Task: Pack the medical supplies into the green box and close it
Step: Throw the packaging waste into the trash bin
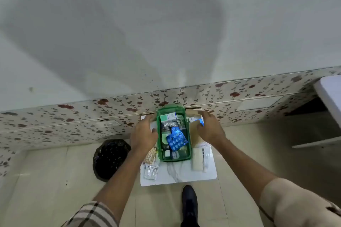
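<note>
The green box (190,134) stands open on a small white marbled table (184,175). Inside lie a blue blister pack (176,139), a white-and-green carton (168,116) and small bottles. My left hand (144,134) rests against the box's left wall, fingers spread. Just right of the box, my right hand (210,129) hovers over a brown cardboard piece (193,132), next to something blue (201,121); whether it grips that is unclear. Silver blister strips (152,168) lie at the table's front left. A white packet (197,159) lies at the front right.
A black bin bag (109,158) sits on the floor left of the table. A floral-patterned wall base (73,118) runs behind the table. A white table (330,101) stands at the far right. My dark shoe (189,204) is in front of the table.
</note>
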